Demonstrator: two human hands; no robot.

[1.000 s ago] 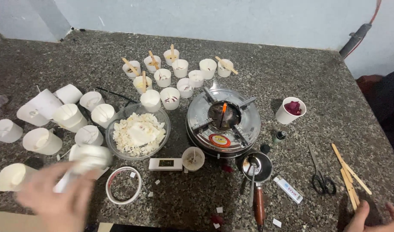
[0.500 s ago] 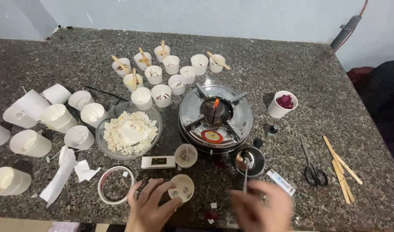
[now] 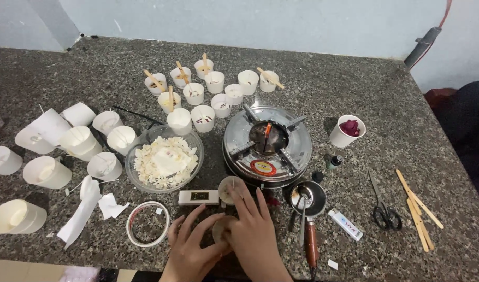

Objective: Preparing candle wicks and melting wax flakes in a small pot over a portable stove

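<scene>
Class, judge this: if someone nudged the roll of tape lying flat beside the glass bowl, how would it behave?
The roll of tape probably slides rather than rolls, since it lies flat on the stone counter. Its thin, open ring looks light. It may push along the paper scraps nearby.

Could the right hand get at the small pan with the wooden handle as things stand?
Probably yes. The right hand rests over a small cup together with the left hand, and the small pan lies just to its right, handle toward the person, with nothing between them.

A small pale paper cup (image 3: pixel 220 228) sits on the speckled counter, mostly covered, near its front edge.
</scene>
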